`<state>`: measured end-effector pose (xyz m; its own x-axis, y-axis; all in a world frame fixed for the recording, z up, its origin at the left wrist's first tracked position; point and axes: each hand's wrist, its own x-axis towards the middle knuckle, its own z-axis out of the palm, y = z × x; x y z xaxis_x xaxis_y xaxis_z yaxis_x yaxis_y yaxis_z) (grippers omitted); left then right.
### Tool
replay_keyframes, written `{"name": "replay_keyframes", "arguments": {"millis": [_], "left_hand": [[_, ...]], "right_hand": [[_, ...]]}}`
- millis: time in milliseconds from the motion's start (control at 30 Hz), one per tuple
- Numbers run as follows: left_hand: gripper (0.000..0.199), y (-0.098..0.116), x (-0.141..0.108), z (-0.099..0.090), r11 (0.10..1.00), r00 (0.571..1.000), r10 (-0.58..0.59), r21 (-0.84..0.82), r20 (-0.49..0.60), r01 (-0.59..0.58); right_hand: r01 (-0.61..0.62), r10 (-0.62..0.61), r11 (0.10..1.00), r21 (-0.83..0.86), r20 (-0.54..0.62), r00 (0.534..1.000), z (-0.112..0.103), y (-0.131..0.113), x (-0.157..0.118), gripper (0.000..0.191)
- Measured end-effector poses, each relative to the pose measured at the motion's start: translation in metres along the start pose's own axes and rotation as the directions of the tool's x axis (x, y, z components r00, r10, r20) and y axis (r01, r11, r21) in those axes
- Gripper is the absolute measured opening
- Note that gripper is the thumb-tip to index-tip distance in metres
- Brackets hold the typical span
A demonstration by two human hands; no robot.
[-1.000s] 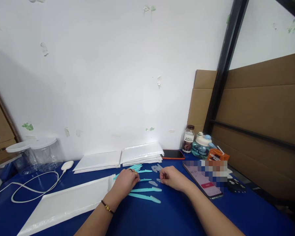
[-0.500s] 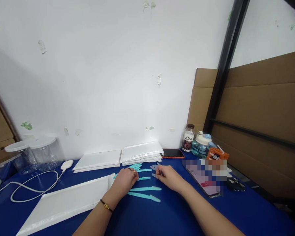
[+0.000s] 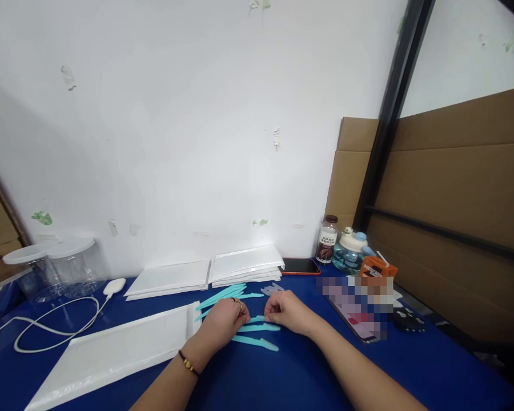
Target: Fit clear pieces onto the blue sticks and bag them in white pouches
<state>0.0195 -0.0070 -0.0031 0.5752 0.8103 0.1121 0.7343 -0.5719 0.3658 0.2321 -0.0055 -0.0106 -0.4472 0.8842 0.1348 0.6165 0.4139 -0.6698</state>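
My left hand (image 3: 226,319) is closed on the handle of a turquoise eyebrow razor (image 3: 257,319), whose blade end points right. At that end, the fingertips of my right hand (image 3: 292,313) are pinched round what looks like a small translucent cap, mostly hidden. Several more translucent caps (image 3: 272,289) lie just beyond my right hand. Two turquoise razors (image 3: 261,327) lie side by side below my hands, their left ends under my left hand. Behind the left hand is a fanned group of razors (image 3: 223,295).
A white padded mailer (image 3: 124,354) lies at left, with stacked mailers (image 3: 248,264) by the wall. A phone (image 3: 300,266), a brown-capped bottle (image 3: 327,240), a teal jug (image 3: 349,254) and an orange carton (image 3: 377,267) stand or lie right. Clear jars (image 3: 75,268) and a white cable (image 3: 60,324) are left.
My right hand has come down and slightly left from the translucent caps to the razor's blade end. My left hand has shifted a little right and down with the razor.
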Motion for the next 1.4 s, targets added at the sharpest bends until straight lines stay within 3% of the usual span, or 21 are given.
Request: {"name": "replay_keyframes", "arguments": {"millis": [100, 233, 333, 467, 600, 767, 867, 967, 1133, 1267, 1400], "left_hand": [[0.020, -0.005, -0.001, -0.002, 0.999, 0.999, -0.043, 0.005, -0.015, 0.043], [0.025, -0.020, -0.001, -0.009, 0.984, 0.984, -0.130, 0.103, -0.119, 0.143], [0.031, -0.027, -0.001, -0.011, 0.973, 0.985, -0.112, 0.188, -0.128, 0.135], [0.034, -0.026, 0.000, -0.009, 0.956, 0.988, -0.093, 0.268, -0.122, 0.123], [0.025, -0.021, 0.000, -0.009, 0.958, 0.985, -0.109, 0.251, -0.131, 0.139], [0.015, -0.012, 0.000, -0.015, 0.955, 0.984, -0.151, 0.242, -0.099, 0.171], [0.015, -0.011, 0.001, -0.015, 0.958, 0.984, -0.154, 0.230, -0.094, 0.172], [0.013, -0.013, 0.000, -0.013, 0.964, 0.983, -0.153, 0.205, -0.103, 0.171], [0.012, -0.018, 0.000, -0.009, 0.975, 0.985, -0.145, 0.156, -0.096, 0.158], [0.016, -0.025, 0.002, -0.006, 0.987, 0.980, -0.137, 0.058, -0.147, 0.147], [0.016, -0.028, 0.003, -0.007, 0.990, 0.969, -0.139, -0.060, -0.204, 0.129]], "right_hand": [[-0.037, 0.034, 0.999, -0.033, -0.104, 0.994, -0.019, 0.006, -0.003, 0.011], [-0.138, 0.085, 0.975, -0.173, -0.285, 0.955, -0.045, 0.015, -0.008, 0.015], [-0.116, 0.056, 0.969, -0.220, -0.263, 0.963, -0.046, 0.017, -0.009, 0.017], [-0.091, 0.033, 0.950, -0.298, -0.193, 0.981, -0.027, 0.014, -0.003, 0.014], [-0.109, 0.059, 0.924, -0.366, -0.147, 0.987, -0.013, 0.012, 0.003, 0.009], [-0.068, 0.034, 0.942, -0.329, -0.109, 0.993, -0.014, 0.013, 0.001, 0.004], [-0.045, 0.008, 0.972, -0.231, -0.159, 0.987, -0.017, 0.013, 0.000, 0.008], [-0.046, 0.052, 0.998, 0.036, -0.203, 0.978, -0.016, 0.013, 0.002, 0.015], [-0.115, 0.201, 0.838, 0.534, -0.106, 0.974, -0.010, 0.012, 0.005, 0.016], [-0.138, 0.275, 0.785, 0.604, -0.141, 0.951, -0.007, 0.012, 0.006, 0.023], [-0.078, 0.283, 0.731, 0.678, -0.198, 0.939, -0.008, 0.013, 0.006, 0.026]]}}
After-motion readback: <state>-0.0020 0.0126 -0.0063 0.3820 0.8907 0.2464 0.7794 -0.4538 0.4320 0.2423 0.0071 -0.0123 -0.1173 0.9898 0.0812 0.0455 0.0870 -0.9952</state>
